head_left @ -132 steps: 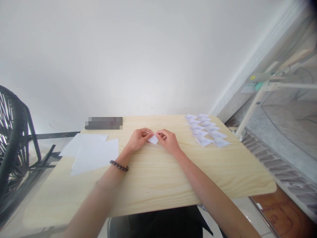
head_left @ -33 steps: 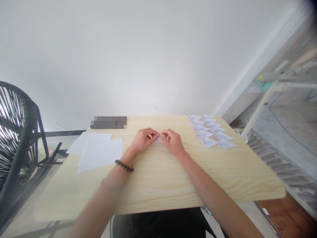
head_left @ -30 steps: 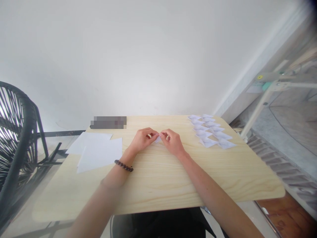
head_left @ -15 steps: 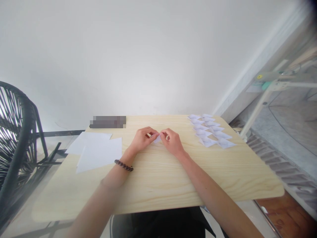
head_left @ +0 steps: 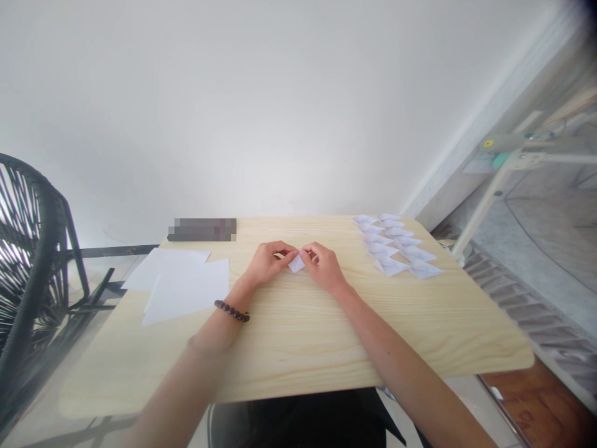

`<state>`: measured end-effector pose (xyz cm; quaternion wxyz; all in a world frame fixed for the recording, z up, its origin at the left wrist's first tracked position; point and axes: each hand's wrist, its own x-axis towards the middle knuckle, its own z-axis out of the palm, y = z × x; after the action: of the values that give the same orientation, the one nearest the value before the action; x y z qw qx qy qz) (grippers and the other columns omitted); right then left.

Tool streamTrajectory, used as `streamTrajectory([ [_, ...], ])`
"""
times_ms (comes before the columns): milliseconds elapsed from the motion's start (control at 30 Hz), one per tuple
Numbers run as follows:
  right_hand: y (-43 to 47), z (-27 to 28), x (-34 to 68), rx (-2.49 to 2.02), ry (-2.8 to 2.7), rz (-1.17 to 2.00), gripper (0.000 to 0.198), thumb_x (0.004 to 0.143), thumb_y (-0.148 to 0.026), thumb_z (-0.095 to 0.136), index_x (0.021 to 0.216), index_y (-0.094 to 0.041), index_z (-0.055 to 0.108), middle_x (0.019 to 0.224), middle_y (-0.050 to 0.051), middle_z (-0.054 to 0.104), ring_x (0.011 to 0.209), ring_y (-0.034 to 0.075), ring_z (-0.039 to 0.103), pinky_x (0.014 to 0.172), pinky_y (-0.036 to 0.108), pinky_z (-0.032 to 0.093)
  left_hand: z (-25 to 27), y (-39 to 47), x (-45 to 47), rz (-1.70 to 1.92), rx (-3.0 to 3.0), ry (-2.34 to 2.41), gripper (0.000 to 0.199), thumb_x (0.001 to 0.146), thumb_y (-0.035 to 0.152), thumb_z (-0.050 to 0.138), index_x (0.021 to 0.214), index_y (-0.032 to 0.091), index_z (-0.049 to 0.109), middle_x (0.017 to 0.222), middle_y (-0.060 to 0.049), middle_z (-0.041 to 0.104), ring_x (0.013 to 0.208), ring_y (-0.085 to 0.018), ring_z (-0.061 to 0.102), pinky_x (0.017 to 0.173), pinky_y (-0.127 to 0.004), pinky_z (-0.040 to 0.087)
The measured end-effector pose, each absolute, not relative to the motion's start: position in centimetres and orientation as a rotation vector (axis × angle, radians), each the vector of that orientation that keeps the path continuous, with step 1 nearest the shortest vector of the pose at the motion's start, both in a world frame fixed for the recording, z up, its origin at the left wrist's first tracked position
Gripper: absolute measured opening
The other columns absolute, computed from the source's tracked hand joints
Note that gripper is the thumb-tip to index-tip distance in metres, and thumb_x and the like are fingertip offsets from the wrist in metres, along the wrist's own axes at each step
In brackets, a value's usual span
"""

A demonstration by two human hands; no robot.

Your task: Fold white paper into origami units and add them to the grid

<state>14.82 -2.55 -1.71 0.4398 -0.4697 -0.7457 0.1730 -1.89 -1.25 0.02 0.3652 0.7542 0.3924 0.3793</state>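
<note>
A small folded white paper (head_left: 296, 264) sits between my hands over the middle of the table, its point toward me and a crease down its centre. My left hand (head_left: 270, 261) pinches its left upper edge between thumb and fingers. On the opposite side, my right hand (head_left: 323, 264) pinches the right upper edge, and the two thumbs nearly meet at the top. The fingertips hide the paper's upper part. A dark bead bracelet (head_left: 232, 310) circles my left wrist.
Several folded white paper pieces (head_left: 390, 267) stand in two rows at the table's back right. Flat white sheets (head_left: 191, 289) overlap on the left of the wooden table (head_left: 298, 348). Behind them lies a dark pixelated object (head_left: 203, 230). A black woven chair (head_left: 44, 205) stands left.
The folded paper now shows more of its face below my fingertips, as a pointed shape. Both hands stay in nearly the same place, still pinching.
</note>
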Motion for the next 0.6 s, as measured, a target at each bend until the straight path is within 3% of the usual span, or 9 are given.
streamTrajectory([
  [300,-2.78,-1.54,14.73,-1.213,-1.878,0.343,0.018,0.083,-0.029,0.043,0.079,-0.018,0.057,0.074,0.002,0.061,0.061,0.011,0.054,0.056,0.022,0.040,0.27,-1.35,-1.77,0.978,2.009,1.051,0.029,0.078,0.039,0.049,0.080,0.014,0.065,0.083,-0.007,0.064,0.075,-0.016,0.060,0.059,-0.022,0.050],
  [600,-2.94,-1.28,14.41,-1.229,-1.854,0.411,0.019,0.084,-0.031,0.040,0.083,-0.020,0.054,0.076,0.002,0.063,0.063,0.013,0.059,0.057,0.023,0.043,0.55,-1.53,-1.59,1.007,1.893,1.000,0.029,0.077,0.039,0.050,0.079,0.013,0.063,0.082,-0.007,0.059,0.067,-0.014,0.057,0.040,-0.019,0.049],
])
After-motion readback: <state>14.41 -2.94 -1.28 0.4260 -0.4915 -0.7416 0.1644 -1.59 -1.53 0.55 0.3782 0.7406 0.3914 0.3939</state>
